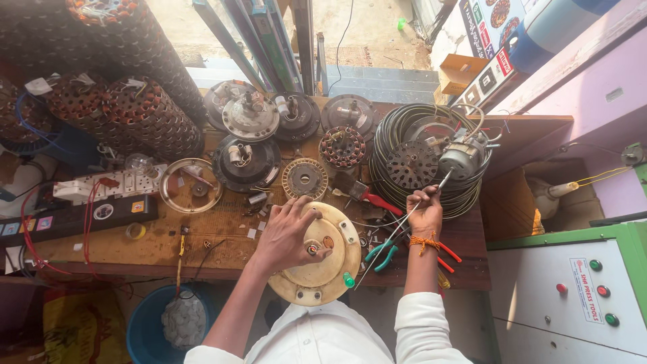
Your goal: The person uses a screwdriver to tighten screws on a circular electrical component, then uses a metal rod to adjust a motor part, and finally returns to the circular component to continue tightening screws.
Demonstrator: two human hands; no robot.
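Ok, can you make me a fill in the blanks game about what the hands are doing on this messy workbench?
1. The left hand rests on a round, cream-coloured ____.
2. The right hand pinches thin ____.
3. The wrist of the right hand wears an ____ thread band.
4. Beside the right hand lie pliers with ____ handles.

Missing words: motor cover; wires; orange; green

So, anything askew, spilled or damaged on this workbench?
One thing: the cream round motor cover under the left hand juts well past the front edge of the wooden bench, only partly supported. The right hand holds thin wires. Small bits lie scattered near the pliers, but nothing looks spilled or broken.
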